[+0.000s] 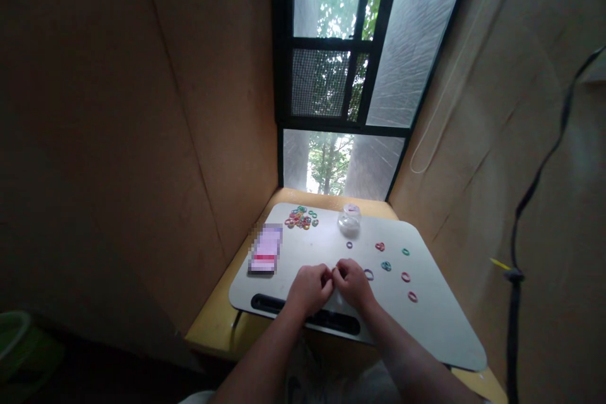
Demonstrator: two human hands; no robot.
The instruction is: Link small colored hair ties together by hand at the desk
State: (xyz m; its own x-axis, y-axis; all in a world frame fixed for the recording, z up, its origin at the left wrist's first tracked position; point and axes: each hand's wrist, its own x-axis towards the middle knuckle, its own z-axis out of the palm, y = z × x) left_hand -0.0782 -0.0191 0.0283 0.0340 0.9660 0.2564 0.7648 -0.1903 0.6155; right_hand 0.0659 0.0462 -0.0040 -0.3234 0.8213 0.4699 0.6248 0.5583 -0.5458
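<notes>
My left hand [310, 287] and my right hand [353, 283] meet over the front middle of the white lap table [440, 322]. Both have their fingers curled in a pinch, fingertips close together. Whatever they hold is too small or hidden to make out. Just beside my right hand lies a purple ring-shaped band [368, 274], like a small hair tie. Farther right are a red cluster of bands [380, 247], a teal cluster [386, 266], a green band [406, 252] and two pinkish-red bands [406, 277]. Beyond my hands sits another purple band [349, 245].
A heap of mixed coloured bands [302, 219] lies at the back left, near a clear jar [350, 221]. A blurred-out phone [265, 249] rests on the left. A dark slot [336, 322] runs along the front edge. Walls and a window [341, 164] enclose the table.
</notes>
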